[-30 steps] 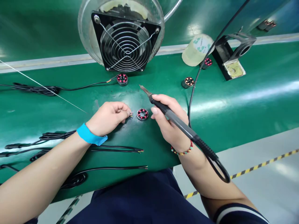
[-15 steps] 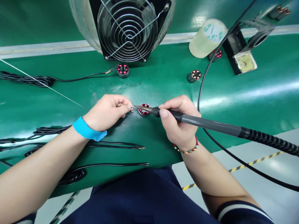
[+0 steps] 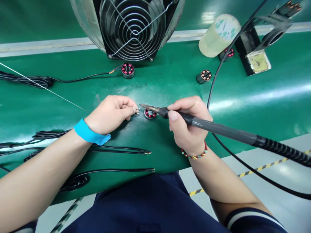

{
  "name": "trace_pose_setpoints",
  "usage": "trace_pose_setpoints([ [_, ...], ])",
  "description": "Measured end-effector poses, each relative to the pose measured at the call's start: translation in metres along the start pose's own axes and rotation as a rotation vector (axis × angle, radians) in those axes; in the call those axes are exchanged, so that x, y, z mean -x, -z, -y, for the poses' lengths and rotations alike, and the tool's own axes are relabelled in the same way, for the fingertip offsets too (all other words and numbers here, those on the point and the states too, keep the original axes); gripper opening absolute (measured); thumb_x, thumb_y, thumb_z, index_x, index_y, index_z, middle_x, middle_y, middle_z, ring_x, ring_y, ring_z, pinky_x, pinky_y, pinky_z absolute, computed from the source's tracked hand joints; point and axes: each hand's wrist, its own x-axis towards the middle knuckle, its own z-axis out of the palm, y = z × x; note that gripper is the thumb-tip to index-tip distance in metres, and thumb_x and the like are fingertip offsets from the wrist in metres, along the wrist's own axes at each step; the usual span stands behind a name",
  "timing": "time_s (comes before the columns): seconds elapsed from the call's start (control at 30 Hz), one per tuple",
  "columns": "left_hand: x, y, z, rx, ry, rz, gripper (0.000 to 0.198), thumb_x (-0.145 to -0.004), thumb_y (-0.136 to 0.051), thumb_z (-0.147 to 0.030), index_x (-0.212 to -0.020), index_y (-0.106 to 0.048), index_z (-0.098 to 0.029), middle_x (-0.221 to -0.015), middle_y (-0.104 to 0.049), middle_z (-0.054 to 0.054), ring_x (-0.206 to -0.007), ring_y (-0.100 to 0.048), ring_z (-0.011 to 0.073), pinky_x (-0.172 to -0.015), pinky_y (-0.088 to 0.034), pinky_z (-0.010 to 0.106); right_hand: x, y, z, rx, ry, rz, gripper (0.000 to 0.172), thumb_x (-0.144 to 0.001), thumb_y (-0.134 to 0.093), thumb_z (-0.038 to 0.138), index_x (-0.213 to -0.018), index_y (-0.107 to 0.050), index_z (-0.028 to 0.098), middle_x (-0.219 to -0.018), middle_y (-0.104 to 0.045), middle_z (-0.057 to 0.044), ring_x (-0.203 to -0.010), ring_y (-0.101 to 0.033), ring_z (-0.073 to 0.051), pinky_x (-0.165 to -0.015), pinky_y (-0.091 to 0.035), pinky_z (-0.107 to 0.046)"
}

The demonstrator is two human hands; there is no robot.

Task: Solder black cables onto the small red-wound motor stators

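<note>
Thin wire ends (image 3: 137, 111) stick out of the pinched fingertips of my left hand (image 3: 114, 113), which has a blue band at the wrist. In my right hand (image 3: 190, 124) is a soldering iron (image 3: 218, 127), gripped like a pen. Its bare metal tip points left, slightly above and right of the wire ends, with a small gap between. Under the tip's shaft lies a round motor stator (image 3: 150, 114) with red windings, on the green table (image 3: 170, 87). Whether the held wires join the stator cannot be made out.
Behind are a fan (image 3: 133, 32) and a second stator (image 3: 127, 70) with a cable. At the right stand a copper-wound stator (image 3: 204, 76), a tape roll (image 3: 218, 35) and an iron stand with sponge (image 3: 259, 62). Black cables (image 3: 121, 150) lie at the front left.
The soldering iron's tip has lifted up and away from the wire ends. My right hand has shifted slightly right; my left hand still pinches the wires. The whole view has shifted slightly.
</note>
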Motion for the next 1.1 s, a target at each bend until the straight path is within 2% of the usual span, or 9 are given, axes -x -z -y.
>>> trace_pose_setpoints([
  [0.07,0.000,0.000,0.001,0.007,-0.003,0.007,0.012,-0.071,-0.056,-0.023,-0.069,-0.066,-0.016,-0.053,-0.054,-0.002,-0.049,-0.043,0.0089,-0.049,-0.032,0.021,-0.001,0.000,-0.002,-0.012,-0.002,-0.012,0.012,-0.092,-0.053,0.035,-0.093,-0.057,0.024,-0.069,-0.059,0.005,-0.048,-0.053,-0.007,-0.047,-0.048,-0.025],
  [0.13,0.000,0.001,0.001,0.009,-0.005,0.016,0.013,-0.071,-0.055,-0.025,-0.070,-0.066,-0.016,-0.053,-0.055,-0.002,-0.049,-0.043,0.0093,-0.048,-0.032,0.021,-0.002,-0.001,-0.003,0.003,-0.002,-0.001,0.013,-0.091,-0.056,0.034,-0.099,-0.058,0.024,-0.080,-0.064,0.003,-0.057,-0.060,-0.009,-0.056,-0.055,-0.027],
  [0.23,0.001,0.001,0.002,0.016,-0.015,0.024,0.014,-0.072,-0.055,-0.026,-0.070,-0.066,-0.017,-0.053,-0.055,-0.002,-0.049,-0.043,0.0093,-0.048,-0.033,0.021,-0.002,-0.003,-0.005,0.038,-0.024,0.097,0.024,-0.089,-0.060,0.032,-0.113,-0.058,0.025,-0.105,-0.067,-0.002,-0.083,-0.069,-0.016,-0.075,-0.060,-0.032],
  [0.33,0.001,0.001,0.002,0.018,-0.028,0.025,0.014,-0.073,-0.055,-0.027,-0.069,-0.064,-0.017,-0.053,-0.055,-0.003,-0.049,-0.043,0.0091,-0.048,-0.033,0.021,-0.001,-0.007,-0.007,0.000,-0.081,0.195,0.035,-0.092,-0.055,0.036,-0.126,-0.052,0.029,-0.118,-0.065,-0.003,-0.093,-0.070,-0.017,-0.080,-0.060,-0.033],
  [0.47,0.000,0.001,0.004,0.026,-0.046,0.025,0.015,-0.074,-0.055,-0.027,-0.069,-0.064,-0.017,-0.054,-0.056,-0.003,-0.050,-0.044,0.0095,-0.049,-0.034,0.022,-0.004,-0.014,-0.008,0.059,-0.092,0.229,0.030,-0.095,-0.050,0.033,-0.125,-0.053,0.029,-0.100,-0.072,0.000,-0.099,-0.068,-0.018,-0.091,-0.054,-0.035],
  [0.57,-0.001,0.000,0.006,0.041,-0.068,0.026,0.015,-0.074,-0.054,-0.027,-0.070,-0.064,-0.017,-0.055,-0.056,-0.003,-0.052,-0.045,0.0097,-0.051,-0.035,0.022,-0.008,-0.019,-0.009,0.159,-0.067,0.296,0.032,-0.091,-0.054,0.023,-0.123,-0.055,0.026,-0.106,-0.073,-0.002,-0.110,-0.063,-0.020,-0.099,-0.047,-0.039],
  [0.67,-0.001,0.000,0.007,0.058,-0.096,0.026,0.016,-0.075,-0.054,-0.028,-0.071,-0.064,-0.016,-0.055,-0.056,-0.003,-0.052,-0.045,0.0095,-0.052,-0.034,0.023,-0.011,-0.023,-0.012,0.189,-0.035,0.389,0.039,-0.087,-0.052,0.015,-0.126,-0.051,0.024,-0.108,-0.073,-0.002,-0.111,-0.061,-0.021,-0.100,-0.044,-0.041],
  [0.9,0.005,-0.001,0.008,0.144,-0.191,-0.010,0.007,-0.076,-0.052,-0.021,-0.078,-0.057,-0.017,-0.058,-0.054,-0.004,-0.054,-0.049,0.0100,-0.054,-0.037,0.023,-0.006,-0.025,-0.013,0.157,-0.024,0.238,0.038,-0.086,-0.051,0.016,-0.124,-0.051,0.024,-0.093,-0.071,-0.002,-0.095,-0.061,-0.019,-0.090,-0.047,-0.038],
  [1.1,0.006,-0.002,0.012,0.130,-0.238,0.001,0.005,-0.078,-0.050,-0.021,-0.074,-0.051,-0.019,-0.058,-0.054,-0.004,-0.055,-0.049,0.0105,-0.053,-0.036,0.023,-0.006,-0.027,-0.012,0.165,-0.026,0.284,0.040,-0.083,-0.053,0.013,-0.121,-0.052,0.025,-0.086,-0.068,0.000,-0.096,-0.059,-0.020,-0.092,-0.044,-0.039],
])
